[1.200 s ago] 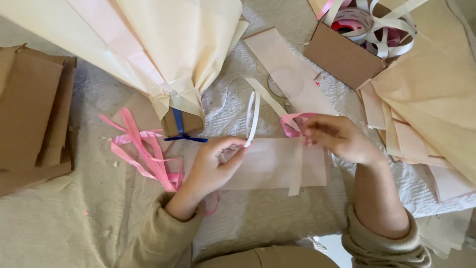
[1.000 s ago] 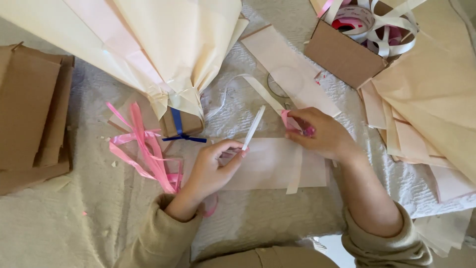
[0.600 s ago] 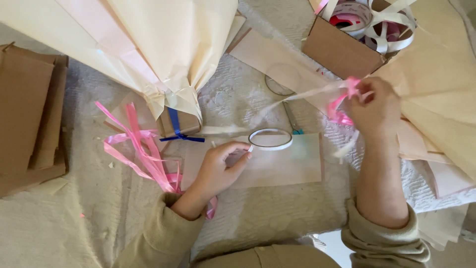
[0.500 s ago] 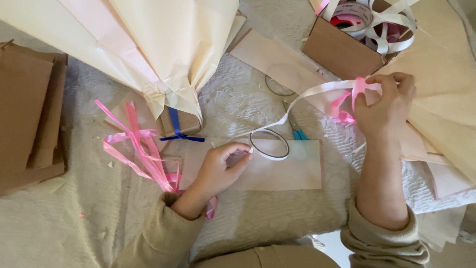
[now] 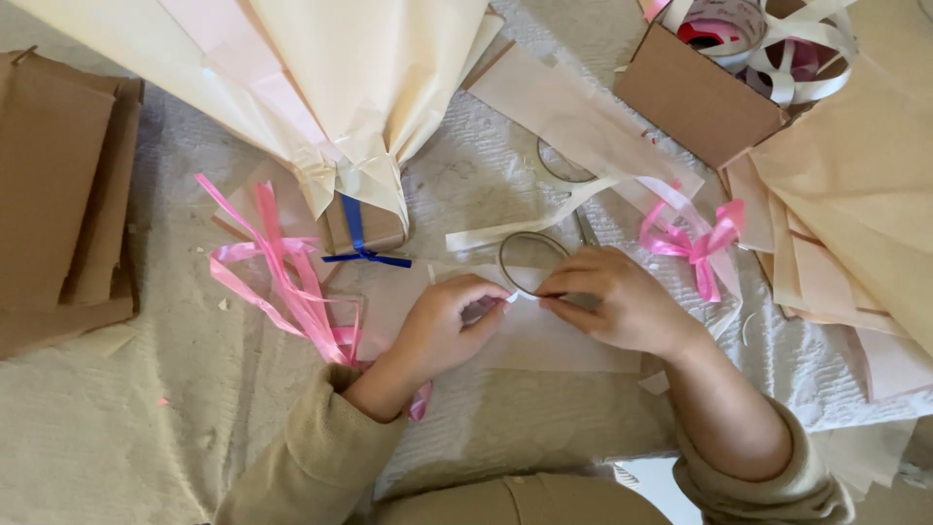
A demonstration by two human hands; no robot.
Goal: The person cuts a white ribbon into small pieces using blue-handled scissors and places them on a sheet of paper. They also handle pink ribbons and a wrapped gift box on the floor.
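I see clutter all round: loose pink ribbons [image 5: 282, 277] to the left; a cream paper bouquet wrap [image 5: 321, 87] tied with a blue ribbon [image 5: 358, 243] above; a cardboard box [image 5: 695, 92] of ribbon at upper right; a pink bow [image 5: 695, 248] just beside my right hand [image 5: 617, 301]; my left hand [image 5: 452, 326] meets it over a flat paper sheet [image 5: 544, 340] on the surface; both hands pinch narrowly on a pale ribbon loop [image 5: 530, 261] between them, forearms angled inward.

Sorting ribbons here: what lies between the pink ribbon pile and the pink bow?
In the head view, the left hand and right hand, fingertips meeting at a ribbon loop.
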